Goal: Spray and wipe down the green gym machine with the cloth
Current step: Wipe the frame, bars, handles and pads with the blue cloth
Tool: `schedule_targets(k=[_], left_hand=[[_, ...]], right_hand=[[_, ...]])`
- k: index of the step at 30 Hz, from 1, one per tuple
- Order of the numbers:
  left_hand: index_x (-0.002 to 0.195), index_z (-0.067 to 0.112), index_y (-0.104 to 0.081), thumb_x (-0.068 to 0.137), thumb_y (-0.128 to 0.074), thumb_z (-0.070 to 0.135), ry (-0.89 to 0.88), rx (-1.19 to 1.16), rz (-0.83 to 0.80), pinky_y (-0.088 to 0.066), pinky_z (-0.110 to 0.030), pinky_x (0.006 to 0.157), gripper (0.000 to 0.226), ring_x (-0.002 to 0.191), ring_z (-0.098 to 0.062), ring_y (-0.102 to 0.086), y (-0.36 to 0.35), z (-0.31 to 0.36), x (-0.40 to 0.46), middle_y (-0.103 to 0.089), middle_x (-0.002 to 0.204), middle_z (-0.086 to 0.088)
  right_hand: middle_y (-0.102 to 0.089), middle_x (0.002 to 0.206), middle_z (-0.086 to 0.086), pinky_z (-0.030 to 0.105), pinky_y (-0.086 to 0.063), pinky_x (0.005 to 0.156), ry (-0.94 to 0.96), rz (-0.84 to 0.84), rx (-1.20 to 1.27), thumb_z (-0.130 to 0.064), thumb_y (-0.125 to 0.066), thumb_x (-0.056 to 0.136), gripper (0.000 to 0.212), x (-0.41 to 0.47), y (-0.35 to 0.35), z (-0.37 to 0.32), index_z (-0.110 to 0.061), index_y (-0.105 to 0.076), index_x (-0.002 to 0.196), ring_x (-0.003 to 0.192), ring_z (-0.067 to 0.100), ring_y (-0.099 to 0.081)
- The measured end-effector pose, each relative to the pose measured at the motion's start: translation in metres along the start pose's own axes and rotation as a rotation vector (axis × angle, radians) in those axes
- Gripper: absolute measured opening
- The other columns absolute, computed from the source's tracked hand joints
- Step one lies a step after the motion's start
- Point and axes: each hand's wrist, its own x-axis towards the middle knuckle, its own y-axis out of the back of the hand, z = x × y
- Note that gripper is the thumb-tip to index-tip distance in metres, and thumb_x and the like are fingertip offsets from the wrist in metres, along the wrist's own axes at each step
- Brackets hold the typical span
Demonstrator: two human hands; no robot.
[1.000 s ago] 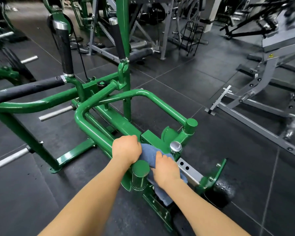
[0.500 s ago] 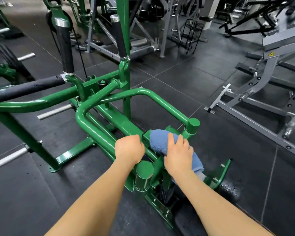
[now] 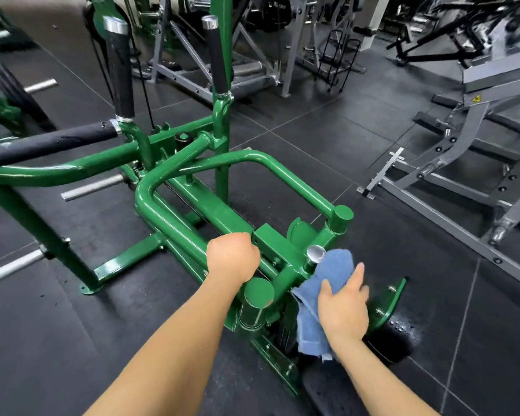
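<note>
The green gym machine [image 3: 174,205] fills the left and middle of the head view, with black-padded handles [image 3: 120,70] rising from its frame. My left hand [image 3: 231,256] grips a green tube of the frame near its front end. My right hand [image 3: 342,307] holds a blue cloth [image 3: 333,265] against the right side of the frame, just below a chrome knob [image 3: 315,253]. The cloth's lower part hangs down past my wrist. A green foot plate [image 3: 388,301] sticks out to the right of that hand.
A grey machine [image 3: 463,175] stands on the right and grey frames [image 3: 192,70] stand behind. Chrome bars [image 3: 12,265] jut out at the left. A wet patch [image 3: 403,325] marks the black rubber floor beside the foot plate.
My right hand has carried the cloth from the top of the frame, up towards the green end cap, then down to its right side by the chrome knob. My left hand kept its grip.
</note>
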Motion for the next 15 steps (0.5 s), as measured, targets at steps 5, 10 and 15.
schedule_targets(k=[5,10,15], left_hand=[[0.065,0.018,-0.046,0.088,-0.035,0.023,-0.004,0.002,0.008,-0.027,-0.024,0.048,0.026,0.055,-0.02,-0.045,0.0,0.0,0.001,-0.049,0.059,0.003],[0.059,0.016,-0.042,0.086,-0.037,0.022,0.002,-0.008,-0.005,-0.025,-0.023,0.048,0.028,0.053,-0.021,-0.04,0.002,0.001,0.001,-0.044,0.056,0.002],[0.06,0.016,-0.043,0.086,-0.036,0.023,-0.008,-0.012,0.022,-0.028,-0.023,0.049,0.028,0.052,-0.021,-0.039,0.002,0.0,-0.003,-0.044,0.055,0.002]], right_hand=[[-0.029,0.144,0.016,0.038,-0.042,0.078,0.0,-0.17,-0.304,-0.031,-0.044,0.097,0.059,0.043,-0.003,-0.022,-0.02,-0.018,0.15,0.11,0.041,-0.054],[-0.04,0.139,0.014,0.038,-0.046,0.086,0.099,-0.266,-0.565,-0.03,-0.051,0.094,0.058,0.052,-0.006,-0.026,-0.016,-0.026,0.144,0.119,0.036,-0.049],[-0.041,0.136,0.015,0.035,-0.05,0.085,0.281,-0.356,-0.875,-0.024,-0.054,0.094,0.061,0.033,0.007,-0.01,-0.013,-0.025,0.146,0.117,0.032,-0.052]])
